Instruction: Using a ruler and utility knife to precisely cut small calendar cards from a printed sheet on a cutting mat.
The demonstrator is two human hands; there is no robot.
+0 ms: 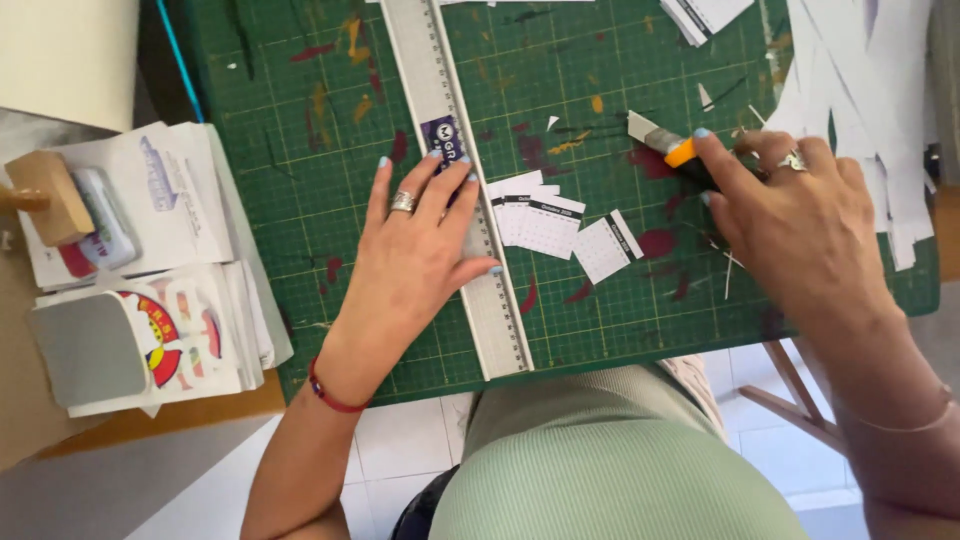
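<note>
My left hand lies flat, fingers spread, on a long metal ruler that runs up the green cutting mat. My right hand grips a utility knife with an orange slider; its blade end points up and left over the mat. Between the hands lie small white printed cards with dark header strips, some overlapping, and one separate card to their right.
White paper strips and offcuts pile at the mat's right edge. Left of the mat are stacks of printed sheets, a wooden-handled stamp, an ink pad tin and a grey pad. A table leg and tiled floor show below.
</note>
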